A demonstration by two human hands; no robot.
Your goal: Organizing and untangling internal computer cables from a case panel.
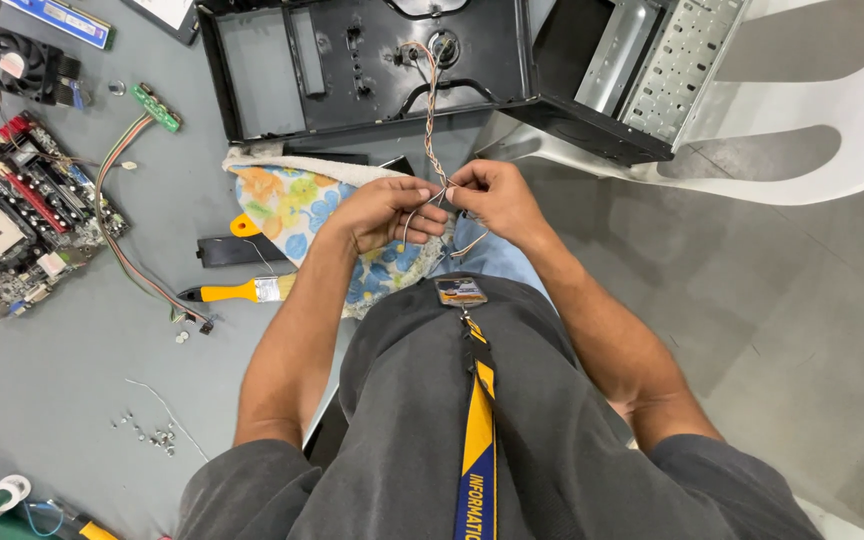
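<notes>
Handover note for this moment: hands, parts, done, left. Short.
Left hand: pinching the loose ends of the thin twisted multicoloured wire bundle.
Right hand: gripping the same ends, close beside the left.
Bundle runs up into the open black metal computer case, far end still attached there.
Red motherboard lies out on the grey table, with the yellow-handled brush and loose small screws.
Left: wire ends not plugged into anything.

A grey table top (72,380) is seen at left under even light, a smooth grey floor (802,330) is seen at right, and a white plastic chair (832,130) is set at upper right, its shadowed seat and back partly covered by what rests on it.
</notes>
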